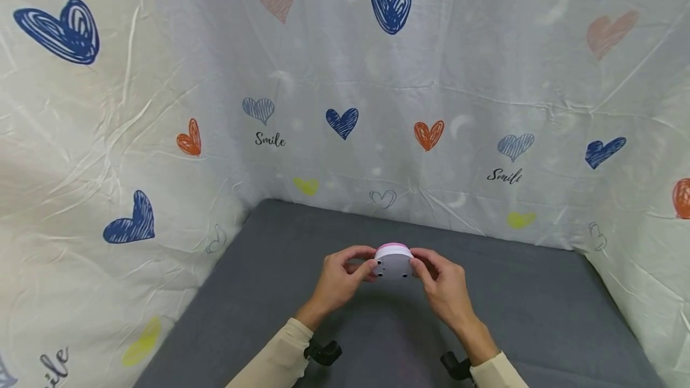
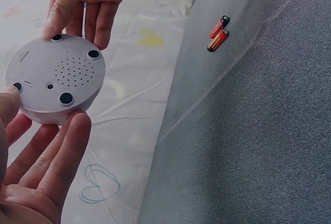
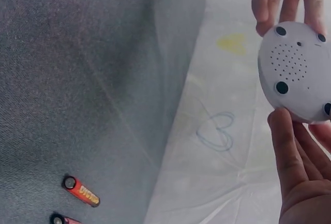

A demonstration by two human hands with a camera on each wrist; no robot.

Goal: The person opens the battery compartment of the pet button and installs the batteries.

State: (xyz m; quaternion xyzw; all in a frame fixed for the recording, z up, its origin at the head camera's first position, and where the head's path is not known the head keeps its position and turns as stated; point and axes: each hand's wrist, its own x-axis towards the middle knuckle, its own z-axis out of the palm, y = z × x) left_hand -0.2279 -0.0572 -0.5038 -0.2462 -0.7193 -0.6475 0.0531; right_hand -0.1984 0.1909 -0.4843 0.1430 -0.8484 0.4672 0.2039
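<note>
Both my hands hold up a round white device (image 1: 395,263) with a pink top rim, over the middle of the grey surface. Its flat underside faces me, tilted, with dark round feet and a patch of small speaker-like holes (image 2: 75,72). My left hand (image 1: 338,280) pinches its left edge, thumb on the underside and fingers behind. On the opposite edge, my right hand (image 1: 449,291) grips it the same way. Two red-and-black batteries, one (image 2: 217,41) beside the other (image 2: 220,26), lie apart from the hands; the head view does not show them.
A dark grey cloth-covered surface (image 1: 280,244) spreads beneath the hands. White curtains (image 1: 334,64) printed with hearts and "Smile" enclose it at the back and both sides. Black straps with camera mounts (image 1: 323,353) sit at both wrists.
</note>
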